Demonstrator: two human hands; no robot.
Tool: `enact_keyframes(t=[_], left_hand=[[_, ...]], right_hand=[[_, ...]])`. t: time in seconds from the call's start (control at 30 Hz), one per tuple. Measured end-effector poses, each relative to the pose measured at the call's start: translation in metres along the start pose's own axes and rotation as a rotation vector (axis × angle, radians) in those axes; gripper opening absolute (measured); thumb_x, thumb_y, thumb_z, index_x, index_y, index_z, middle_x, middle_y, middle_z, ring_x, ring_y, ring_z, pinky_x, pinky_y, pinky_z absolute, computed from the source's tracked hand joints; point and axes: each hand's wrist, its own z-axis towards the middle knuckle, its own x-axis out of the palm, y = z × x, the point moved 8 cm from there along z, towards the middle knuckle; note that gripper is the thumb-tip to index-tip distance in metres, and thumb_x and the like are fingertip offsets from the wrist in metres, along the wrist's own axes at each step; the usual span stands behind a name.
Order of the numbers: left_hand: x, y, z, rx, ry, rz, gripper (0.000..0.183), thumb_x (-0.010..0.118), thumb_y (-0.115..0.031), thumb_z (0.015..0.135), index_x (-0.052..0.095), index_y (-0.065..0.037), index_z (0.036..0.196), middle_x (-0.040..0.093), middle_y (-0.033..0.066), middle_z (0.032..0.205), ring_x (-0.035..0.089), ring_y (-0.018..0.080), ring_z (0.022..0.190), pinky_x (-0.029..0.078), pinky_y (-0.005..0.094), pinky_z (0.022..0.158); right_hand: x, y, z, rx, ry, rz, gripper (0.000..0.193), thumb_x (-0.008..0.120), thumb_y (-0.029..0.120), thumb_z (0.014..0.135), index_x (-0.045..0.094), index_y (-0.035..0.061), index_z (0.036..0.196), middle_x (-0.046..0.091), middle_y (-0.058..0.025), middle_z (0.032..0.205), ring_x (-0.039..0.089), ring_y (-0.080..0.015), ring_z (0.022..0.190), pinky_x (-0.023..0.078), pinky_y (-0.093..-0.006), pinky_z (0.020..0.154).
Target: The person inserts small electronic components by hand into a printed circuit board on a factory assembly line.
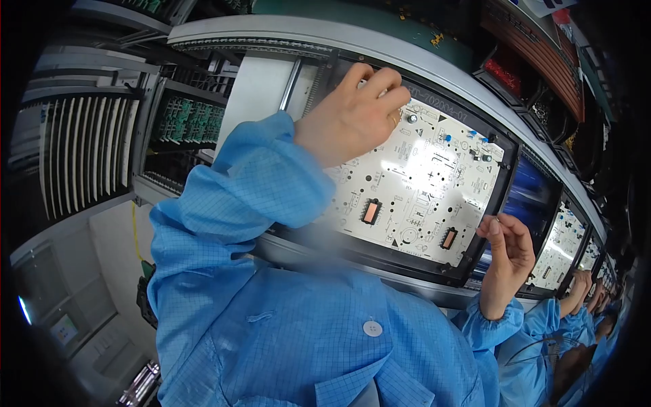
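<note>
Metal-railed conveyor (285, 30); rack of green boards (190, 121) at left, blue-sleeved co-workers (539, 322) down the line at right. Left hand (356, 112) arched over white circuit board's (420, 183) upper-left end, fingers curled down, hold hidden. Right hand (508, 254) near lower-right corner, fingers bent toward thumb, gap small; cannot tell if gripping anything. Board flat in black frame (475, 123), long axis along conveyor, sloping down rightward.

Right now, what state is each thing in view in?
Left hand: bent over the board's upper left, fingertips hidden
Right hand: fingers curled, beside the lower right corner; grip unclear
White circuit board: face up, components on it
Black frame: around the board
Pink-topped component: seated on the board
Green boards: racked
</note>
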Motion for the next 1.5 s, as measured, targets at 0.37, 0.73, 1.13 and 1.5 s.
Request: enact_keyframes(t=[0.37,0.73,1.13,1.5], left_hand=[[-0.025,0.032,-0.033,-0.305,-0.198,-0.31,0.044,0.057,0.008,0.078,0.062,-0.007,0.119,0.054,0.0109,0.121,0.04,0.0331,0.119,0.037,0.0404,0.1],[-0.039,0.069,-0.075,-0.542,-0.314,-0.384,0.032,0.056,0.008,0.081,0.068,-0.008,0.106,0.056,0.0068,0.119,0.04,0.031,0.118,0.041,0.0368,0.094],[-0.032,0.066,-0.072,-0.536,-0.242,-0.411,0.029,0.056,0.007,0.081,0.068,-0.004,0.105,0.054,0.0072,0.116,0.039,0.0309,0.12,0.043,0.0346,0.094],[-0.009,0.072,-0.079,-0.775,-0.138,-0.626,0.036,0.056,-0.007,0.089,0.053,0.002,0.124,0.057,0.0146,0.112,0.054,0.0276,0.103,0.045,0.0333,0.091]], right_hand=[[0.099,0.011,0.041,-0.265,0.302,-0.458,0.013,0.07,0.0,0.081,0.066,-0.0019,0.093,0.067,-0.0133,0.086,0.066,-0.0166,0.075,0.052,-0.0247,0.068],[0.124,0.013,0.055,-0.45,0.354,-0.537,0.011,0.071,0.0,0.078,0.068,-0.0034,0.088,0.064,-0.0125,0.086,0.063,-0.0246,0.073,0.051,-0.0303,0.062],[0.123,0.018,0.055,-0.49,0.357,-0.63,0.01,0.07,-0.001,0.077,0.069,-0.0029,0.087,0.065,-0.0147,0.085,0.063,-0.0304,0.077,0.052,-0.0349,0.068],[0.108,0.013,0.061,-0.404,0.333,-0.54,0.015,0.068,-0.006,0.077,0.072,-0.0009,0.091,0.068,-0.0125,0.089,0.065,-0.0216,0.074,0.052,-0.0276,0.065]])
